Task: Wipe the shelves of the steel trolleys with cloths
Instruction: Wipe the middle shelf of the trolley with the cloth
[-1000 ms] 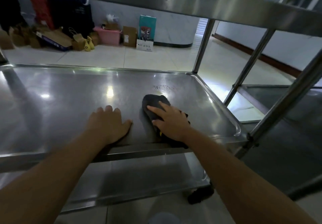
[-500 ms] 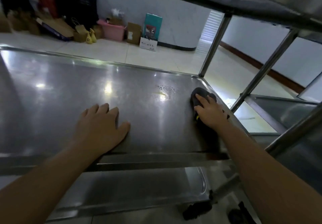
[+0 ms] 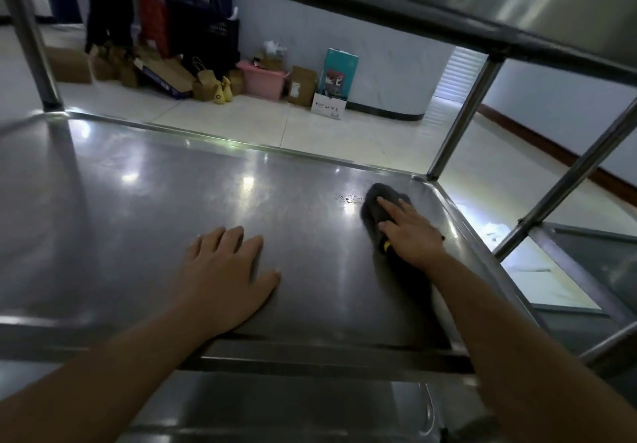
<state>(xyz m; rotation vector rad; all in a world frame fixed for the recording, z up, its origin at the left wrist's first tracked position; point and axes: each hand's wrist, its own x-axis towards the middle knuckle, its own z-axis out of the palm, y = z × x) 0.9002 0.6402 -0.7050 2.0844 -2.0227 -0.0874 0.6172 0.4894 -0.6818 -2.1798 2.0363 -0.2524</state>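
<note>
Your right hand [image 3: 412,236] presses its straight fingers on the dark cloth [image 3: 379,206], just past your fingertips near the wet drops [image 3: 346,198], while your left hand [image 3: 224,270] lies flat, fingers spread, steadying you on the shelf [image 3: 138,218].

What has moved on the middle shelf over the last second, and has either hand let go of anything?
The right hand has pushed the dark cloth from mid-shelf out to the far right corner, beside the wet specks. Nothing was let go: its straight fingers still press the cloth flat. The left hand stays flat on the steel shelf near the front edge.
</note>
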